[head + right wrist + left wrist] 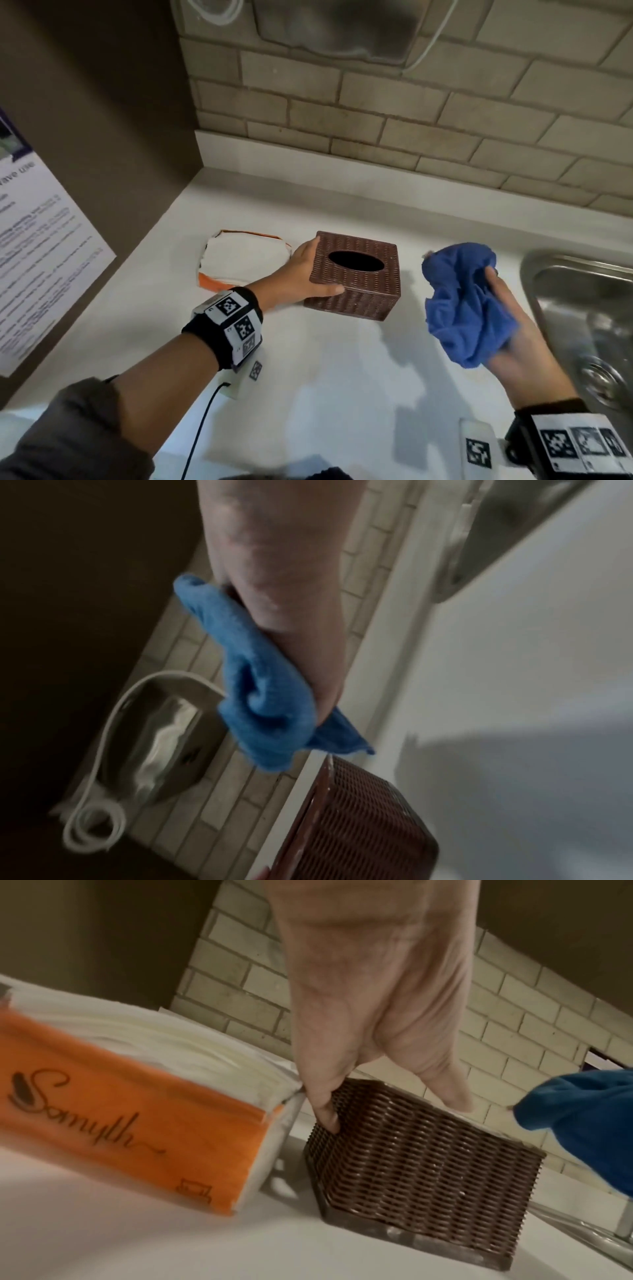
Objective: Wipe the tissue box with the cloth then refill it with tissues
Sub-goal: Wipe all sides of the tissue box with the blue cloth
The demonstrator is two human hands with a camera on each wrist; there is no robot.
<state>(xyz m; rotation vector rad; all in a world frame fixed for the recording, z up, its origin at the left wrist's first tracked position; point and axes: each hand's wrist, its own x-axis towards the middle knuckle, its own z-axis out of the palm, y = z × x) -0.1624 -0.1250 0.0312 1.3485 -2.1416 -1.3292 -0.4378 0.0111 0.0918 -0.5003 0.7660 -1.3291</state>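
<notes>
Left hand (303, 274) grips the brown woven tissue box (356, 279) at its near-left corner: thumb along the front face, fingers round the left side. In the left wrist view one fingertip (327, 1114) presses into the weave w/ the thumb on the box's top edge. Box sits upright on the white counter (325, 377), oval slot facing up, dark inside.

Tissue pack (239, 262), orange & white wrapper, lies flat on the counter just behind the left hand's knuckles, close beside the box; wrapper end looks about touching a finger in the left wrist view.

Right hand (520, 329) holds the blue cloth (466, 301) bunched up, fingers curled round it, raised off the counter. Box is to the left of this hand w/ a clear gap betw. cloth & box — not touching.

Steel sink (582, 308) is immediately right of the right hand. Brick-tile wall (411, 120) runs beyond both hands.
</notes>
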